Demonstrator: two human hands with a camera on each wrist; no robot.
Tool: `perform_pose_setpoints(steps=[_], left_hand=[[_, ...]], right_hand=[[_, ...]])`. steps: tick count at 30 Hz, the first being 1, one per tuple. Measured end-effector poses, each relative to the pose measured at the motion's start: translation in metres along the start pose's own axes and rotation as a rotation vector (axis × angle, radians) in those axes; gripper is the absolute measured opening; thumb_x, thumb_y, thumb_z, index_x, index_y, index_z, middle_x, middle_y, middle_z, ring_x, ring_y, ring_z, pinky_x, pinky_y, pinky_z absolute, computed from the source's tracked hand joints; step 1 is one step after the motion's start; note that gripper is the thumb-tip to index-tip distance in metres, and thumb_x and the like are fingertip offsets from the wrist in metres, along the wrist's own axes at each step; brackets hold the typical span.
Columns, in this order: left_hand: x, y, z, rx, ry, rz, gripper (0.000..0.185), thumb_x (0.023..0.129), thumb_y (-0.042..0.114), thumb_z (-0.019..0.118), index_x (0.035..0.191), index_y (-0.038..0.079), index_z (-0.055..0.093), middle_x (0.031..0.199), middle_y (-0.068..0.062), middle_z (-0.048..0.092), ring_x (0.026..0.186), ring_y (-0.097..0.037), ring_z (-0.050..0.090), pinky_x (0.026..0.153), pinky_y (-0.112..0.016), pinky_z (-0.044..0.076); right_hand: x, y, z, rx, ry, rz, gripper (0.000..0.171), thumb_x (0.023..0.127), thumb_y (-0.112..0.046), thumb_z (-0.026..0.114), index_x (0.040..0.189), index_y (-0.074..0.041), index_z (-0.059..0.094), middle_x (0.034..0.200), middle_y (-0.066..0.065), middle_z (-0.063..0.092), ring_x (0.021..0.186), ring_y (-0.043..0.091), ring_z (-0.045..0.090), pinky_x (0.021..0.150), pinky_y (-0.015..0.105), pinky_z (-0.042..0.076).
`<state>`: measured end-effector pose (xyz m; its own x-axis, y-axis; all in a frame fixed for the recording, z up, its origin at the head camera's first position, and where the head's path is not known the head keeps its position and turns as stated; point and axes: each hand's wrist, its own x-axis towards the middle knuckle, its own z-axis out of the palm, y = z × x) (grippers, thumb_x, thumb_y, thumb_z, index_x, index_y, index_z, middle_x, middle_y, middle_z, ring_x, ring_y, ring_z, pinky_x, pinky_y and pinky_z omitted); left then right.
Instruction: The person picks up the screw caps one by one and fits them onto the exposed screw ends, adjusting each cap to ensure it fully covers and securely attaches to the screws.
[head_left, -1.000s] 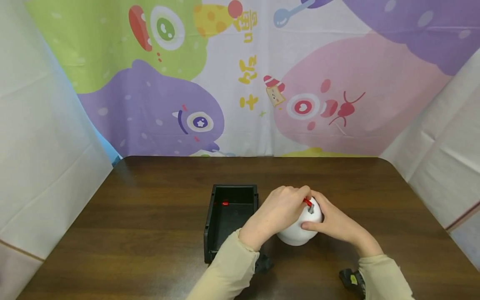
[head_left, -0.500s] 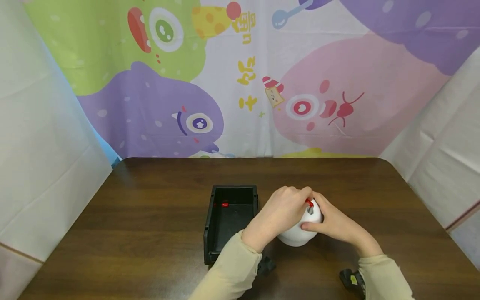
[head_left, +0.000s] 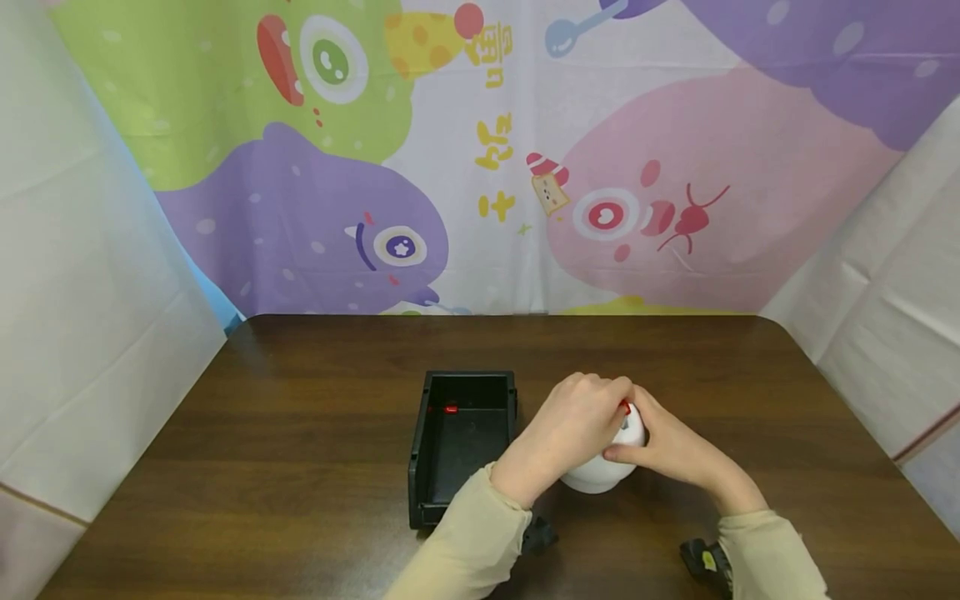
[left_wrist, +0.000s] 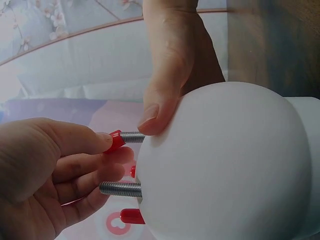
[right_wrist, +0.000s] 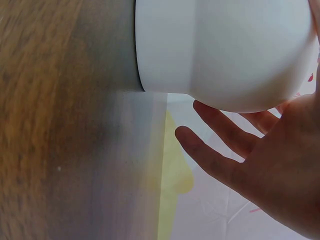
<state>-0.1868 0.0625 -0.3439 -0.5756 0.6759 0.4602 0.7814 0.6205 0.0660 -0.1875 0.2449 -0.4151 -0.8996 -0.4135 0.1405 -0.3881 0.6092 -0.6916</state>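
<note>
Head view: both hands meet on a white dome (head_left: 600,468) standing on the brown table (head_left: 300,467). The left hand (head_left: 564,432) curls over its top and pinches a red-capped bolt (head_left: 623,407); the right hand (head_left: 675,448) cups the far flank, thumb against the shell. A black tray (head_left: 459,442) sits just left of the grip, a narrow strip of table between; bare wood runs from the grip toward the table's back edge.

Left wrist view: fingertips (left_wrist: 102,142) pinch the red cap of one threaded bolt (left_wrist: 131,136); a second bolt (left_wrist: 120,188) sticks out just beneath it.

Right wrist view: the dome (right_wrist: 220,50) rests on its flat rim, with the right hand's fingers (right_wrist: 220,127) spread, straight along its side.
</note>
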Motion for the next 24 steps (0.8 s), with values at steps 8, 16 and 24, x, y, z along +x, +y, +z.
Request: perform_pose_setpoints(steps=[8, 16, 24], left_hand=[[-0.0008, 0.0013, 0.0033, -0.006, 0.016, 0.012, 0.005, 0.085, 0.014, 0.06, 0.086, 0.013, 0.064, 0.069, 0.005, 0.061, 0.061, -0.007, 0.053, 0.068, -0.02, 0.045], [-0.0029, 0.0005, 0.0074, 0.004, 0.049, 0.036, 0.008, 0.085, 0.015, 0.06, 0.09, 0.013, 0.066, 0.078, 0.005, 0.062, 0.067, -0.007, 0.057, 0.07, -0.02, 0.046], [-0.0037, -0.0001, 0.0089, 0.005, 0.024, 0.034, 0.013, 0.083, 0.015, 0.062, 0.095, 0.012, 0.064, 0.082, 0.004, 0.063, 0.07, -0.007, 0.058, 0.065, -0.018, 0.045]], right_hand=[[-0.0008, 0.0008, 0.0003, 0.01, -0.013, 0.012, 0.074, 0.077, -0.038, 0.07, 0.134, -0.014, 0.029, 0.129, 0.007, 0.04, 0.102, 0.022, 0.051, 0.08, 0.027, 0.046], [-0.0013, 0.0003, -0.0004, 0.018, -0.018, 0.019, 0.079, 0.077, -0.036, 0.071, 0.137, -0.011, 0.025, 0.133, 0.01, 0.036, 0.106, 0.025, 0.05, 0.081, 0.029, 0.046], [-0.0007, -0.0005, -0.0003, 0.01, -0.014, 0.012, 0.079, 0.077, -0.036, 0.071, 0.137, -0.01, 0.026, 0.133, 0.01, 0.036, 0.106, 0.023, 0.05, 0.082, 0.029, 0.046]])
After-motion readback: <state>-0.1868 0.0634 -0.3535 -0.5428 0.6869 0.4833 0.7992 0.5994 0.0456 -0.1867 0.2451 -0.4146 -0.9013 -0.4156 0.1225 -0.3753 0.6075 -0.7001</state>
